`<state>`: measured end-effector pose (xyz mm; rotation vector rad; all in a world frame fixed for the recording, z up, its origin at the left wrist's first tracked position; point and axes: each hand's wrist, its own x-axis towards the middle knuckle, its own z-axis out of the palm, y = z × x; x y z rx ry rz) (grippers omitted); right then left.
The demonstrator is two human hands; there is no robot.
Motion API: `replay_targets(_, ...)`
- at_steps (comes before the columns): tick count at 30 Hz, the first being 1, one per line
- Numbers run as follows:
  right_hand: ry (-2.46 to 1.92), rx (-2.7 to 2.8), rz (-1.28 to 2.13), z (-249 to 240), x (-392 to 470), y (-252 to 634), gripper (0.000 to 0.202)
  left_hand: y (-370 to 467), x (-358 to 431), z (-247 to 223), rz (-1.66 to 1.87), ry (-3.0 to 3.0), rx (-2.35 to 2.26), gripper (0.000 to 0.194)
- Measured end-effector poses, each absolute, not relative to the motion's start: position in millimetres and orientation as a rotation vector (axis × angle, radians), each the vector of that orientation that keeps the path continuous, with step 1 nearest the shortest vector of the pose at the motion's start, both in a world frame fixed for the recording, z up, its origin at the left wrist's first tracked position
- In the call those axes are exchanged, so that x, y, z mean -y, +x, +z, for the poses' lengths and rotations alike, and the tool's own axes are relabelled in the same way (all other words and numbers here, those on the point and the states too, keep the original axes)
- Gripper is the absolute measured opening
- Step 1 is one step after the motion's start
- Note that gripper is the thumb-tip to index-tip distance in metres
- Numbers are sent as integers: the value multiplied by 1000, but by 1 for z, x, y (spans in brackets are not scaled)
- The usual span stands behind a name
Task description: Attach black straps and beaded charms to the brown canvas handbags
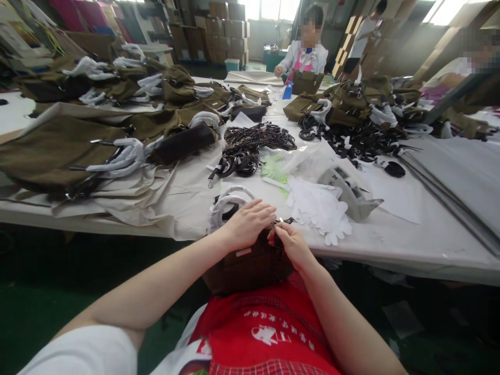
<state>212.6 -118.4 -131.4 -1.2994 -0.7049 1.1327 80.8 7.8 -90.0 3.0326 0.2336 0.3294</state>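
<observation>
A dark olive-brown bag (234, 273) rests against my red apron at the table's edge. Its handles (219, 211) are wrapped in pale plastic and stand up behind my left wrist. My left hand (252, 224) lies over the bag's top with fingers stretched out toward the right; its thumb is hidden. At the bag's right upper corner, my right hand (291, 242) is closed in a pinch, close to the left fingertips. Something small and dark hangs below the pinch, and a dark strap end with a shiny piece (287, 221) shows just beyond it; what the fingers grip is unclear.
Beyond the bag lie coiled black straps (240, 164), patterned cords (260, 136), white paper cutouts (318, 205) and a grey tape dispenser (347, 192). Olive bags (58, 146) pile up left and right (351, 101). A co-worker (307, 52) handles a bag across the table.
</observation>
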Motion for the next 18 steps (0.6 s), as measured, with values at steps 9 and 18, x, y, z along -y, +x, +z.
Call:
replay_targets(9,-1533,946,1115,-131,110,219,25,83,-21,-57,-158,3135,-317,29)
replay_targets(18,-2157,1688,380,-107,107,192,18,82,-23,-39,-443,2821,-447,27)
